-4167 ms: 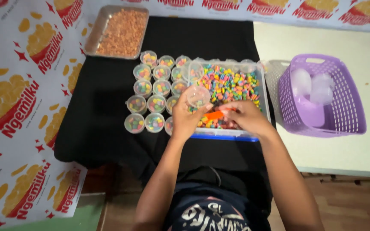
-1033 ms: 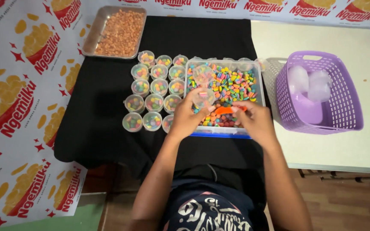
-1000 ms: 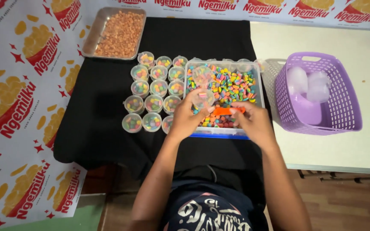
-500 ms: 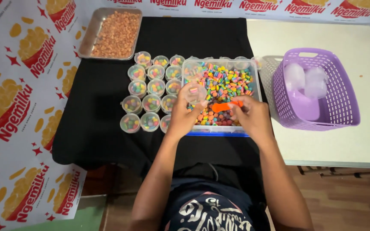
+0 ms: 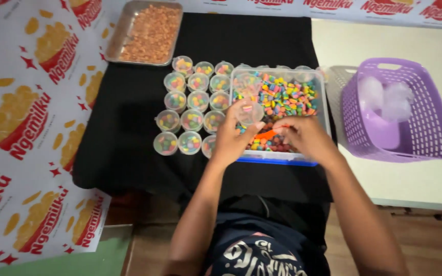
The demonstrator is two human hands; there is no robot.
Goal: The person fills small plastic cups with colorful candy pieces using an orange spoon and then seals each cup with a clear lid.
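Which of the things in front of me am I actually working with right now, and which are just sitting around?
In use:
left hand holding a small clear cup
right hand with an orange scoop
clear tub of coloured candies
filled cups in rows

Lying about:
metal tray of brown bits
purple basket
black cloth

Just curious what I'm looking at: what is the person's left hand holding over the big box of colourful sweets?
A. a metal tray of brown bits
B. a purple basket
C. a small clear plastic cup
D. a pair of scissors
C: the left hand grips a small clear cup above the clear box of sweets, while the right hand holds an orange scoop.
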